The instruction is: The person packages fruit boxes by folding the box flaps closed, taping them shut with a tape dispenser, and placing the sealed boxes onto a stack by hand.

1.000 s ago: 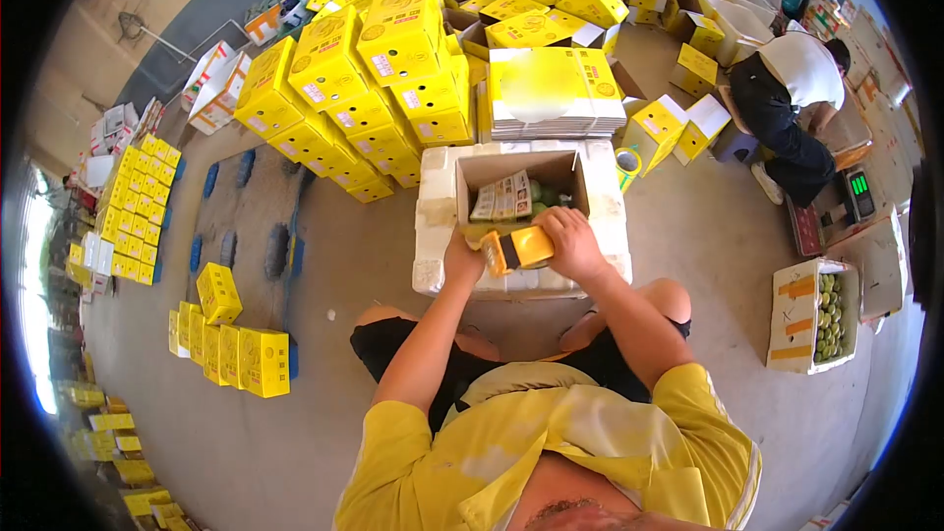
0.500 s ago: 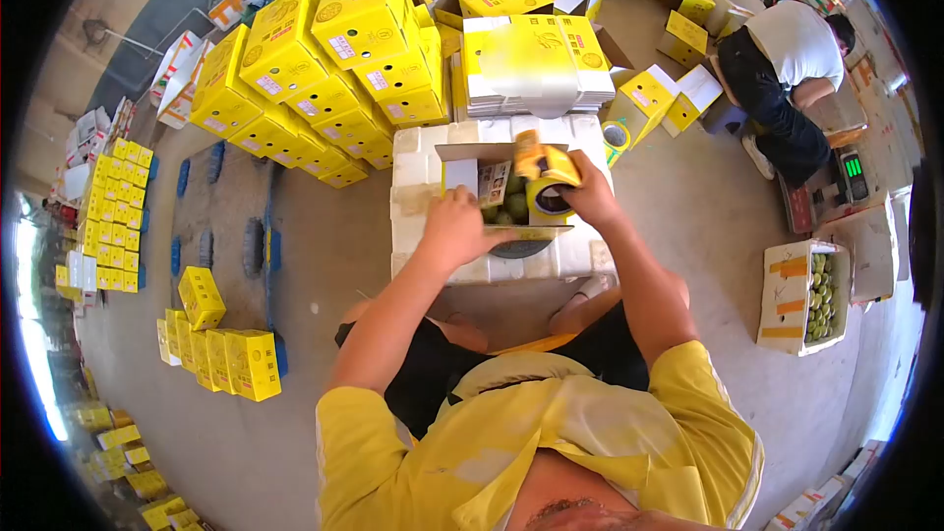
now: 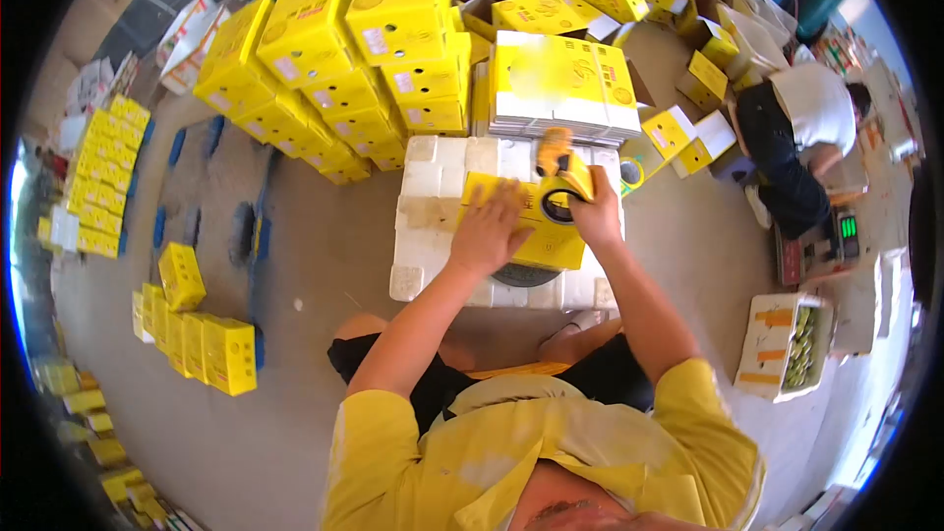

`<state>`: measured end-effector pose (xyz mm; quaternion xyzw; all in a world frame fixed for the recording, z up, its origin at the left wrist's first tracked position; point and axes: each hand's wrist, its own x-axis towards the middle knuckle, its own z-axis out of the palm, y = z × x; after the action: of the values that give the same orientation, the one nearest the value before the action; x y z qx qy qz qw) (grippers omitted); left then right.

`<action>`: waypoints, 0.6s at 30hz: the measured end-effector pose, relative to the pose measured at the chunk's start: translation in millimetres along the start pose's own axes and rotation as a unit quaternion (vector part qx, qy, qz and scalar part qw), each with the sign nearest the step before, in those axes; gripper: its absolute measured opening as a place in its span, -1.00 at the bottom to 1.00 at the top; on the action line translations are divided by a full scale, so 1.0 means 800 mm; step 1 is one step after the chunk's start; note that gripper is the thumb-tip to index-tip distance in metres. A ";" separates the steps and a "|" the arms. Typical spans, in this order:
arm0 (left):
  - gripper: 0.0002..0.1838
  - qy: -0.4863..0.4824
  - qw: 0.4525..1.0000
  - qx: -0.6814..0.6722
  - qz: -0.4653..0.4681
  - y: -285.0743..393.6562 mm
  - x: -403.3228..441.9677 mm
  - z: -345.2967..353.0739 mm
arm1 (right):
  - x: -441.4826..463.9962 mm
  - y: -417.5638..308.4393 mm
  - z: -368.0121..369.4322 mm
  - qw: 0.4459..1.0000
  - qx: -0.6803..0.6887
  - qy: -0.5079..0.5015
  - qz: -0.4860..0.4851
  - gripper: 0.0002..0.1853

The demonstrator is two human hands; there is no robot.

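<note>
A yellow box (image 3: 553,248) with its top flaps closed sits on a white foam block (image 3: 418,236), over a dark round disc (image 3: 526,275). My left hand (image 3: 491,228) lies flat on the box top with its fingers spread, holding nothing. My right hand (image 3: 598,208) is wrapped round a yellow tape dispenser (image 3: 562,177) with a roll of tape in it, over the right part of the box. The contents of the box are hidden.
Flat yellow cartons (image 3: 560,88) are stacked behind the foam block. Tall stacks of yellow boxes (image 3: 398,10) stand at the back left. A co-worker (image 3: 806,108) bends down at the right, near a foam crate of green fruit (image 3: 772,346). A pallet (image 3: 206,197) lies at the left.
The box's flaps have folded shut over the green fruit and printed paper. My left hand has moved from the box's edge onto its top. The tape dispenser is now above the closed flaps.
</note>
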<state>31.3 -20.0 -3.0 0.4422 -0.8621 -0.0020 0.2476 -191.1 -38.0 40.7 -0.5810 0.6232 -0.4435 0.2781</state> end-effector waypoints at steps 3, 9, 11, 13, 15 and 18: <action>-0.23 -0.019 0.999 -0.022 0.024 0.022 -0.020 -0.001 | 0.030 -0.028 0.001 0.996 0.085 -0.028 0.000 -0.48; 0.01 -0.071 0.996 -0.043 -0.017 0.029 -0.010 -0.005 | 0.103 -0.177 0.115 0.925 -0.139 -0.284 -0.211 -0.44; -0.02 -0.131 0.989 -0.048 -0.039 0.031 -0.003 -0.010 | 0.120 -0.181 0.199 0.847 -0.264 -0.389 -0.247 -0.50; -0.08 -0.164 0.983 -0.055 -0.068 0.030 -0.006 -0.006 | 0.110 -0.188 0.269 0.750 -0.365 -0.484 -0.265 -0.57; -0.05 -0.172 0.959 -0.188 -0.125 0.030 0.005 -0.015 | 0.087 -0.194 0.331 0.629 -0.505 -0.536 -0.248 -0.62; -0.04 -0.125 0.950 -0.246 -0.143 0.030 -0.007 0.002 | 0.058 -0.175 0.397 0.454 -0.627 -0.603 -0.191 -0.61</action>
<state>15.4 -1.6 -1.1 0.4829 -0.7865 -0.3045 0.2355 141.8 -146.7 28.0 -0.8248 0.2828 0.4867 0.0536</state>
